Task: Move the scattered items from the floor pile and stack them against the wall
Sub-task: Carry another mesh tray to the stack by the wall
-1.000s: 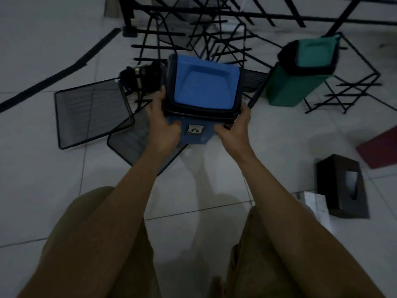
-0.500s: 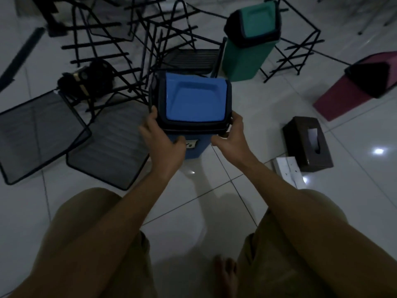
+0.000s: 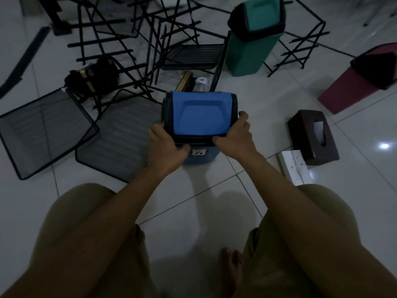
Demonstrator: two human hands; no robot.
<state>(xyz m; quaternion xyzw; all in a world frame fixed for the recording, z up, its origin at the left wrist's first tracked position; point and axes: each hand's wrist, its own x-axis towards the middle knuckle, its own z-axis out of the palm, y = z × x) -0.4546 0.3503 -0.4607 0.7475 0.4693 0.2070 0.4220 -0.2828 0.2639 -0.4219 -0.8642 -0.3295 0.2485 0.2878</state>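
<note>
A small blue bin (image 3: 200, 117) with a swing lid and a black rim is held upright between both hands over the tiled floor. My left hand (image 3: 166, 145) grips its left side at the rim. My right hand (image 3: 235, 136) grips the right side, thumb on the near rim. Behind it lies the floor pile: tangled black wire racks (image 3: 137, 41), two black mesh trays (image 3: 43, 130) (image 3: 120, 138), a green bin (image 3: 254, 37) and a maroon bin (image 3: 363, 78), both tipped over.
A dark brown tissue box (image 3: 312, 136) and a white box (image 3: 294, 166) lie on the floor to the right. A black-and-gold object (image 3: 92, 76) sits among the racks. My knees and a bare foot (image 3: 231, 267) fill the bottom of the view.
The blue bin, held in both hands, has come nearer to me and lower in the view. The view has swung right, and the maroon bin, tissue box and white box show more fully.
</note>
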